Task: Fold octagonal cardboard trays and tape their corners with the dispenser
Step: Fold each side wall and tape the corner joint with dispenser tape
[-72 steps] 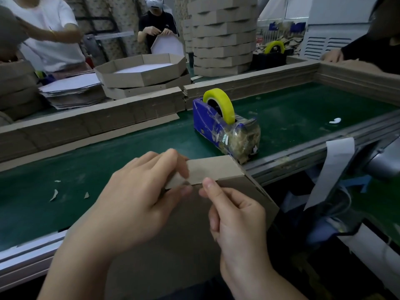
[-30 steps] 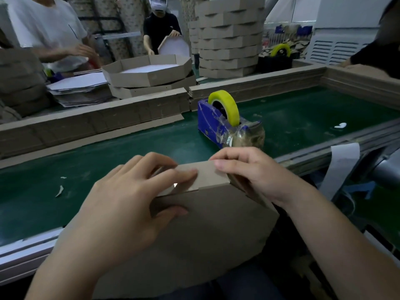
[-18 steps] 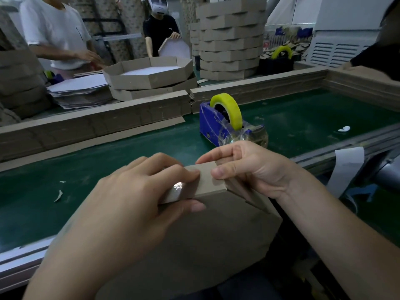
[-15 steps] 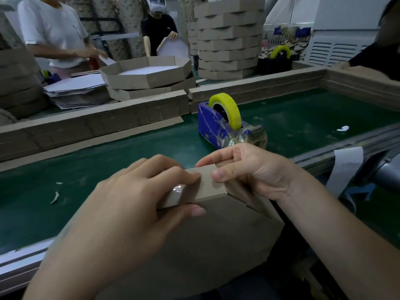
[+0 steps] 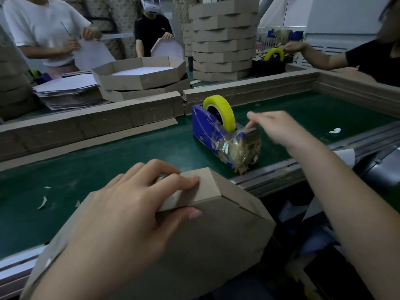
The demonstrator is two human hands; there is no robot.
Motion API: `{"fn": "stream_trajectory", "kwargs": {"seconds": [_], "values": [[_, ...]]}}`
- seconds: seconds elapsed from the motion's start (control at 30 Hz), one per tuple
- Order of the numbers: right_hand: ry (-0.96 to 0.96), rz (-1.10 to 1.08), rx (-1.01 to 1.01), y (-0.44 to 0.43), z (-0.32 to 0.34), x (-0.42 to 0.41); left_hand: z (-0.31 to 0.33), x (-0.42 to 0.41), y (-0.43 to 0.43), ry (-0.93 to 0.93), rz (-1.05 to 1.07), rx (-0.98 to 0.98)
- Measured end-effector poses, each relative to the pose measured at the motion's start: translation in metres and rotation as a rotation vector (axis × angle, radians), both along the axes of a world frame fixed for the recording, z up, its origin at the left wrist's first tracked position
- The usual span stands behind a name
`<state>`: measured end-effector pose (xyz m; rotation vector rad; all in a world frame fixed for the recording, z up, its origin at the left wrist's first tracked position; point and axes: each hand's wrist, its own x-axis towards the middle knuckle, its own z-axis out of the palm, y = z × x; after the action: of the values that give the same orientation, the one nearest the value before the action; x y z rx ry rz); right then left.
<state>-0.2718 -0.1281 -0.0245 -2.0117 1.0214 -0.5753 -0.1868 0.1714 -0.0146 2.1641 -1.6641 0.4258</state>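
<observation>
Taping step. Left hand [image 5: 129, 204] clamps folded tray [image 5: 216, 234] corner, tray under it at surface [image 5: 108, 152] edge. Right hand [image 5: 275, 128], blurred, at dispenser [image 5: 216, 131] cutter beyond left hand; grip unclear. Next, likely: pull tape, press over held corner.

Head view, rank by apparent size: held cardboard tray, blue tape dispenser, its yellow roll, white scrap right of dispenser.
Largest first:
cardboard tray (nearest the camera, so exaggerated)
tape dispenser
yellow roll
white scrap
</observation>
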Motion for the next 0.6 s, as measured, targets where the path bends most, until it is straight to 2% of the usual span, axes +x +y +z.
{"fn": "stream_trajectory", "kwargs": {"seconds": [0.1,0.2,0.27,0.43,0.6], "values": [[-0.002,0.098,0.215,-0.001,-0.002,0.000,0.000,0.000,-0.001,-0.003,-0.006,-0.007],[-0.252,0.112,0.448,-0.006,-0.006,0.002,0.000,0.000,-0.001,-0.007,-0.004,-0.003],[-0.330,0.057,0.578,-0.006,-0.006,0.005,-0.001,0.000,-0.001,-0.011,-0.003,0.002],[-0.321,-0.046,0.675,-0.003,-0.004,0.009,0.000,-0.001,0.000,-0.002,-0.002,0.008],[-0.400,-0.085,0.650,-0.001,0.003,0.010,0.000,-0.001,-0.001,0.006,-0.003,0.005]]}}
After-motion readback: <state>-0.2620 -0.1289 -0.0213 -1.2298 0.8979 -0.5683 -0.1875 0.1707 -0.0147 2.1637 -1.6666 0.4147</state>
